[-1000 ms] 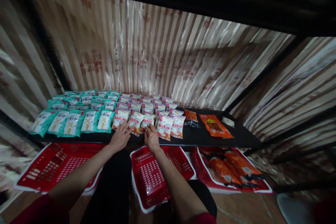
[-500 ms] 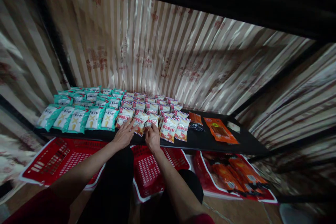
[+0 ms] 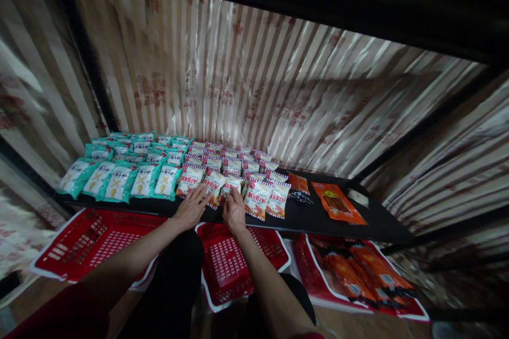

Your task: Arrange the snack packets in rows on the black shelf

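Along the front row of the shelf, my left hand [image 3: 193, 207] lies with fingers stretched out against the lower parts of two white snack bags with red lettering. The left of the two is one snack bag [image 3: 190, 177]; beside it leans a second bag [image 3: 213, 183]. My right hand [image 3: 235, 212] has its fingers bent over the bottom of a third snack bag [image 3: 231, 183], with the thumb at its lower left. Right of that hand, another white bag [image 3: 257, 198] stands tilted back. More of the same bags fill the rows behind.
Teal and white bags [image 3: 144, 177] stand in rows at the left of the black shelf [image 3: 302, 217]. An orange packet [image 3: 336, 202] lies at the right. Below are a left red basket [image 3: 71, 246], a middle red basket [image 3: 225, 265], and a basket [image 3: 314, 262] holding orange packets.
My left hand's fingers have spread and slid slightly right, onto the second bag. My right hand's fingers have moved a little up its bag. The view has shifted slightly.
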`<state>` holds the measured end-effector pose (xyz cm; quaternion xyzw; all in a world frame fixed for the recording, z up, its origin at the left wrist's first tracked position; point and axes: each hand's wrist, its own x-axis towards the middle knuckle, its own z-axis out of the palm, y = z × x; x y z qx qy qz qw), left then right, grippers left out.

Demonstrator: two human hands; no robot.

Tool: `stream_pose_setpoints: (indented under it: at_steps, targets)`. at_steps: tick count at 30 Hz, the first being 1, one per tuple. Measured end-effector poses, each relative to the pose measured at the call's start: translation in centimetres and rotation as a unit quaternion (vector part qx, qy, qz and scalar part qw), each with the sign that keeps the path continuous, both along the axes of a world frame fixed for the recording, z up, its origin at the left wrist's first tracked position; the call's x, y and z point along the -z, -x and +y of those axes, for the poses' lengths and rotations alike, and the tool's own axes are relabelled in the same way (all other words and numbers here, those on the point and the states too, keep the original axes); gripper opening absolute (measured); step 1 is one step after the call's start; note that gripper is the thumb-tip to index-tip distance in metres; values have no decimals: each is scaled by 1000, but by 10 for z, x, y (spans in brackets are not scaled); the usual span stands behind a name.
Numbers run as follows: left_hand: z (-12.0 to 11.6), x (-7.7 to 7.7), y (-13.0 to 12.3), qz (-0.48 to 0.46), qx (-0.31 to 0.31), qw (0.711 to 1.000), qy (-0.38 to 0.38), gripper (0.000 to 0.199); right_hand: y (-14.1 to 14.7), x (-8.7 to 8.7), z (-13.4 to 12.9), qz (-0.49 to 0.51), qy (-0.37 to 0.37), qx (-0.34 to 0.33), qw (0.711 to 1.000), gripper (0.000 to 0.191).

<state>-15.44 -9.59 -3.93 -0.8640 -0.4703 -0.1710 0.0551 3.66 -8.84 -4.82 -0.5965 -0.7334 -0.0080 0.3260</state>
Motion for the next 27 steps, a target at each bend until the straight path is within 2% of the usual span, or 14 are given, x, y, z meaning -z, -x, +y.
stream_pose_setpoints:
  at_steps: [5,9,17,23,27]
  targets:
    - [-4,-7,7,-28,-61,998,-20,47,15,-1,4,-8,-7,-50,999,46]
    - [-1,-5,10,-29,-90,996,-3,47,25,-3,10,-5,12,-46,999,46]
    - [1,0,17,-50,-88,995,-4,48,24,0,12,-8,-10,-41,999,47]
    - [2,1,28,-49,-75,995,44,53,28,5,17,-30,-14,-35,999,47]
    - [3,-1,31,-56,-67,995,46,55,38,5,13,-26,-36,-26,999,50]
